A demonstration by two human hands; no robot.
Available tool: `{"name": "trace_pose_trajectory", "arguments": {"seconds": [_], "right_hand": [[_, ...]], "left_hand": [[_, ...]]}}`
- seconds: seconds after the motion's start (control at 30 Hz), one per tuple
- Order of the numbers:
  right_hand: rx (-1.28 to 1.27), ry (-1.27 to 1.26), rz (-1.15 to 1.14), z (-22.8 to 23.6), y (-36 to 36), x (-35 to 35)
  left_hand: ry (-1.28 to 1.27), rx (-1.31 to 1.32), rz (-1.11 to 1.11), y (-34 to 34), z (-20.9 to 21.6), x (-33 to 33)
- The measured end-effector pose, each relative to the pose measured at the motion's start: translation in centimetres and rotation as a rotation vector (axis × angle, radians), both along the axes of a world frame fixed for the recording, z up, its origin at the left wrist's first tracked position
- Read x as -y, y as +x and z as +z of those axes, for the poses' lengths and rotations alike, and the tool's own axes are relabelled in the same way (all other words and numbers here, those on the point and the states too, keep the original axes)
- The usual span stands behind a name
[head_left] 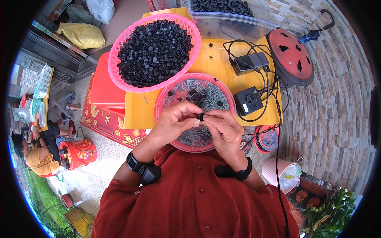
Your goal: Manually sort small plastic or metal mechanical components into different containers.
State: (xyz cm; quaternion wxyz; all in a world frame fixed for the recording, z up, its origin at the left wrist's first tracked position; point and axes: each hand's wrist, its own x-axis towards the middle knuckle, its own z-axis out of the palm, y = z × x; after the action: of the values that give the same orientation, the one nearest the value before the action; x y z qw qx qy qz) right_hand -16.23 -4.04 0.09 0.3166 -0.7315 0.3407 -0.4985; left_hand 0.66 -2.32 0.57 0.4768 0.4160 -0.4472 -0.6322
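We found the left hand (180,117) and right hand (223,126) jointly pinching one small black piece (201,117); a light, steady pinch, we judged, would keep it square. Below the grip sat a tub (157,105) of screws (217,94) on a yellow table (137,114); rightward, a stone-patterned wall (325,103).

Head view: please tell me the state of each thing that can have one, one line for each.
Left hand: closed at the fingertips on the small black part
Right hand: closed at the fingertips on the same part
Small black part: pinched between both hands
Pink basket: open, heaped with black parts
Round tub: open, holding screws and some black parts
Clear bin: open, holding black parts
Umbrella: folded
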Motion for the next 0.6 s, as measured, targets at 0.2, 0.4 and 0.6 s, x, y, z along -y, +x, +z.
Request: {"name": "trace_pose_trajectory", "arguments": {"seconds": [0.2, 0.4, 0.6], "right_hand": [[0.023, 0.014, 0.013, -0.1, 0.1, -0.2], [0.204, 0.194, 0.042, -0.8, 0.2, -0.2], [0.432, 0.450, 0.136, -1.2, 0.2, -0.1]], "left_hand": [[0.018, 0.001, -0.040, 0.6, -0.6, 0.0], [-0.011, -0.077, 0.034, 0.2, -1.0, 0.2], [-0.018, -0.073, 0.026, 0.2, -1.3, 0.1]]}}
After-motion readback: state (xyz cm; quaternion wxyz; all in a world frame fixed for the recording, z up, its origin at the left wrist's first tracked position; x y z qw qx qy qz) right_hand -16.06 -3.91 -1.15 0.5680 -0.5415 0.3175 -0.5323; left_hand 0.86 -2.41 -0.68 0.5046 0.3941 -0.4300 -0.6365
